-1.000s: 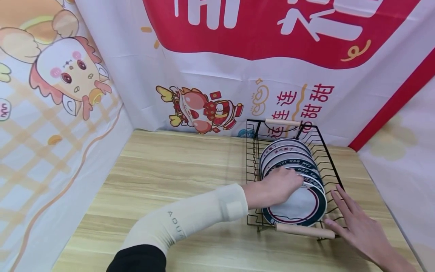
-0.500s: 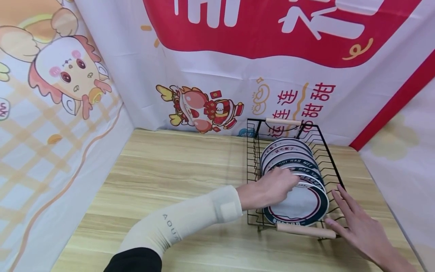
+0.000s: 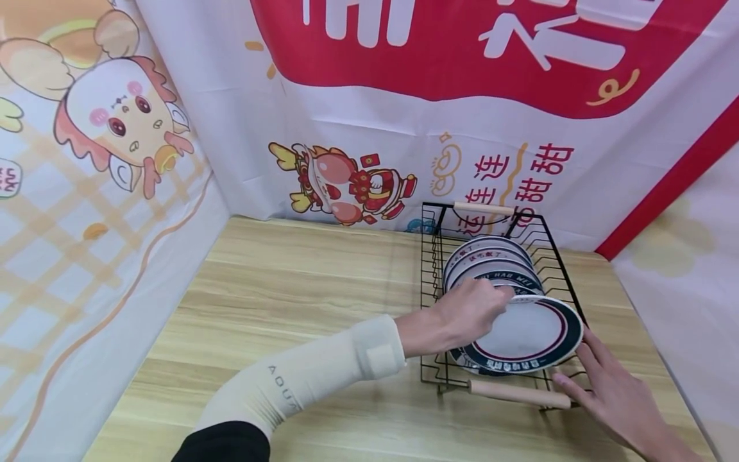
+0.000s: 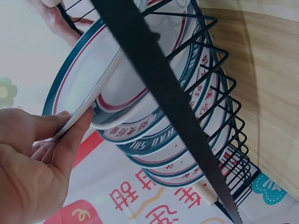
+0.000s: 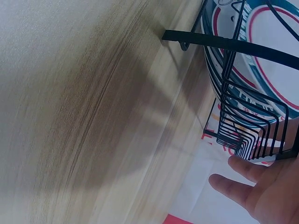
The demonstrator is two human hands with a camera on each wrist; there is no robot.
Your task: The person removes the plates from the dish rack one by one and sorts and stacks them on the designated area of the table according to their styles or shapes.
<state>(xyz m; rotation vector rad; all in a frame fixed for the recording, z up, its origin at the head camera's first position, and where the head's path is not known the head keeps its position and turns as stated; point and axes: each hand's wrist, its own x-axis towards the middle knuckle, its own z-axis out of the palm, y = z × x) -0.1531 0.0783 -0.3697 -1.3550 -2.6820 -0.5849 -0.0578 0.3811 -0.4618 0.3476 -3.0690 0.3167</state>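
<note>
A black wire dish rack (image 3: pixel 430 256) with wooden handles stands on the table's right side and holds several round plates (image 3: pixel 491 260) on edge. My left hand (image 3: pixel 501 299) pinches the rim of the front plate (image 3: pixel 528 333), white with a dark blue and red ring, which is tilted up above the others. In the left wrist view the thumb and fingers (image 4: pixel 70 126) grip that plate's (image 4: pixel 103 60) edge. My right hand (image 3: pixel 600 385) lies with straight fingers against the rack's near right corner, beside the near wooden handle (image 3: pixel 516 393); its fingers (image 5: pixel 261 186) touch the wires.
The wooden table (image 3: pixel 288 301) stretches left of the rack. Printed cloth banners (image 3: pixel 358 96) wall in the back and both sides. The rack sits close to the right banner.
The front plate has risen and tilted out of its slot, swinging to the right in my left hand. My right hand has stayed at the rack's corner.
</note>
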